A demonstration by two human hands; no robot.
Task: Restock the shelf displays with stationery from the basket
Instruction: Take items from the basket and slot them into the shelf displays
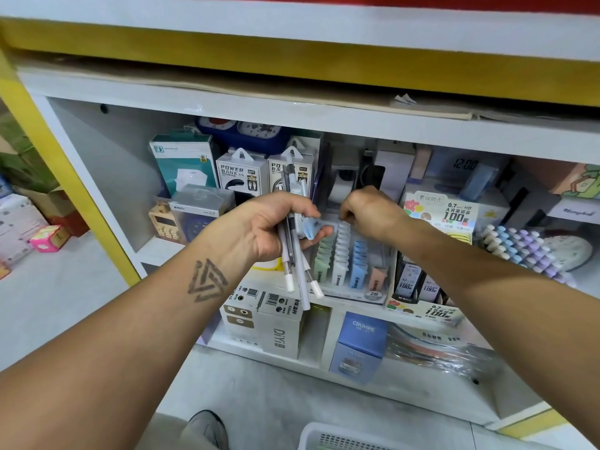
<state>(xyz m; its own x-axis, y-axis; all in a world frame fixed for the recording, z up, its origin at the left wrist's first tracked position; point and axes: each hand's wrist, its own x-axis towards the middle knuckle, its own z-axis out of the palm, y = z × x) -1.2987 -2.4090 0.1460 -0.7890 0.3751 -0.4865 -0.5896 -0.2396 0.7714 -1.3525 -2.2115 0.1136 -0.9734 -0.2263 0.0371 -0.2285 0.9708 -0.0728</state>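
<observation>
1. Nearest the camera, at the bottom edge right of centre, the rim of a white plastic basket (328,438) shows, its contents out of view.
2. Two bare forearms reach up from the lower corners toward the middle of the frame.
3. The left hand (276,227), at centre, is curled tight around a bundle of pens (293,254) pointing up and down, plus a small pale blue item (311,227) against its fingers.
4. The right hand (367,211), just right of centre, has its fingers bent down over a tray of pastel lead refill packs (344,258); whether it pinches one cannot be told.
5. The tray sits on the white shelf (324,120), with power bank boxes (242,172) behind, upper centre.
</observation>
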